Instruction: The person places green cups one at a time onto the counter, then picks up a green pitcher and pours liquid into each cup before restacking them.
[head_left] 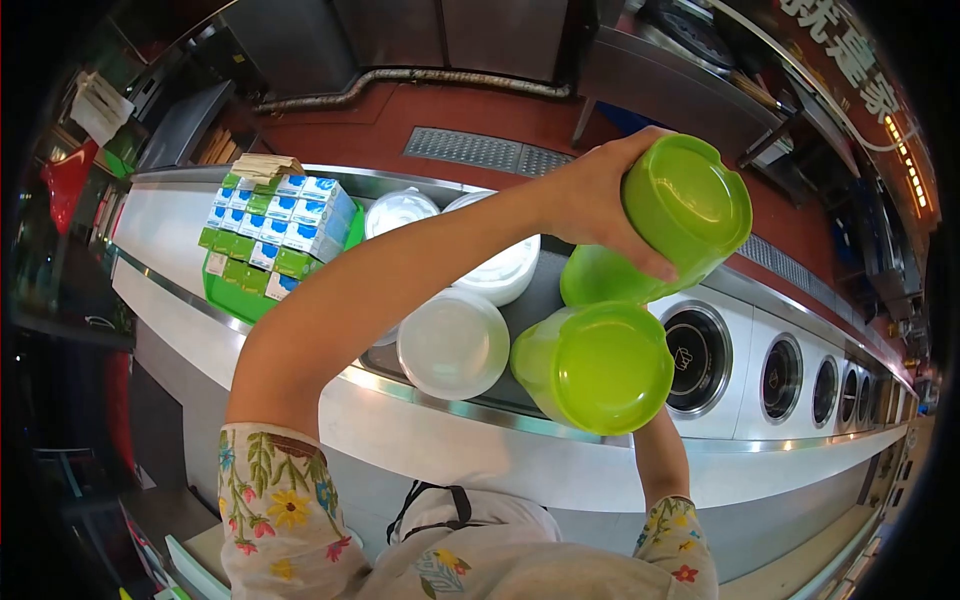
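My left hand [605, 205] reaches across to the right, its fingers wrapped round a bright green plastic container [690, 195] that lies tilted with its round base toward me. A second green container [608, 275] shows partly beneath that hand. Closer to me is another green container [612, 368], its base facing up. Behind this front container my right forearm [662, 460] disappears, so my right hand is hidden, and whether it grips anything does not show. Left of the green containers, a translucent white tub [453, 344] and several white lidded tubs [400, 212] stand on the counter.
Small blue-white and green boxes [270, 225] are stacked on a green tray [230, 297] at the left. Round black openings [695, 357] line the white counter [755, 345] to the right. Beyond the counter lie a red floor [350, 125] and a metal drain grate [470, 148].
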